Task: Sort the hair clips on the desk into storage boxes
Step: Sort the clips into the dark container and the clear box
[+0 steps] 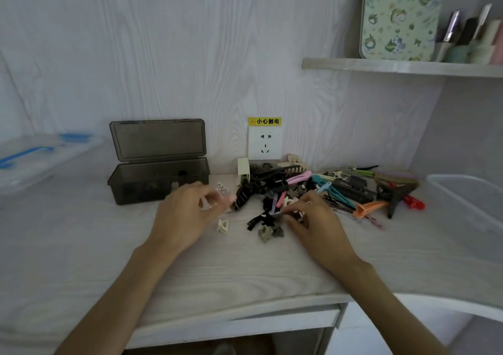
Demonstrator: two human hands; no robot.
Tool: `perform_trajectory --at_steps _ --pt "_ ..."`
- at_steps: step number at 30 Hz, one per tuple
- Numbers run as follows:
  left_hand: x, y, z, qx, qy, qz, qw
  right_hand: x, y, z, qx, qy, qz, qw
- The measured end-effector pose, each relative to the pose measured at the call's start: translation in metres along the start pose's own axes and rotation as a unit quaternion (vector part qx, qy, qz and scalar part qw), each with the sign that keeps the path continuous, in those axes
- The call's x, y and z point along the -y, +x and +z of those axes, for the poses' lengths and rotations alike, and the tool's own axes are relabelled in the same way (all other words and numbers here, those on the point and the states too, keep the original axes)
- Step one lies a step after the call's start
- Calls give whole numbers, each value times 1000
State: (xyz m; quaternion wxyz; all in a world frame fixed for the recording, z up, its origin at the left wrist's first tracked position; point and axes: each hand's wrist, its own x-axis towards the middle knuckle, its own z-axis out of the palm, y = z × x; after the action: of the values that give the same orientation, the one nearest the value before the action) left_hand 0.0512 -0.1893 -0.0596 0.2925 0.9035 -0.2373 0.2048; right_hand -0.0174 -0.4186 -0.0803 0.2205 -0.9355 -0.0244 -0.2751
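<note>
Pale wood-grain worktop point(81, 259) carries a mixed pile of clips point(313, 188) at centre-right, below a white wall socket point(264, 142). Yellow label point(264, 121) above socket reads "小心触电" w/ a warning triangle. No other writing legible.

Smoky grey box point(159, 184) sits left of pile, lid up against the wall, a few small dark bits inside. Clear box point(468, 199) at right edge; clear case w/ blue handle point(30, 154) far left.

Left hand point(187, 213) is blurred, fingers curled round small pale/clear clips, btwn grey box and pile. Right hand point(313, 218) pinches a small item at pile's near edge; exact item can't be told. White clip point(223, 226) lies alone btwn the hands; grey-brown small clips point(270, 232) just beside right hand.

Shelf point(402, 67) upper right holds a floral tin and cosmetics.
</note>
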Motion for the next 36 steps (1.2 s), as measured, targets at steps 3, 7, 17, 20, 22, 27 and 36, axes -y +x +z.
perform_trajectory --at_steps 3,7,17,20,22,27,36 --pt "2 -13 -1 108 17 -4 994 -3 -2 -6 -57 77 42 995" --pt "0 -20 6 135 -8 50 990 -2 -5 -2 -15 31 43 998" --pt "-40 -19 29 94 13 169 981 6 -5 -7 -134 97 42 985" --pt "-38 -19 31 113 -19 164 980 11 -7 -4 -32 77 -18 996" --pt "-37 -19 31 92 -18 159 983 11 -9 0 41 0 -59 997" --pt "-20 -20 27 60 -20 98 993 12 -11 -3 90 5 -84 992" --pt "9 0 -7 -171 -239 -31 955 29 2 -4 -30 205 -6 978"
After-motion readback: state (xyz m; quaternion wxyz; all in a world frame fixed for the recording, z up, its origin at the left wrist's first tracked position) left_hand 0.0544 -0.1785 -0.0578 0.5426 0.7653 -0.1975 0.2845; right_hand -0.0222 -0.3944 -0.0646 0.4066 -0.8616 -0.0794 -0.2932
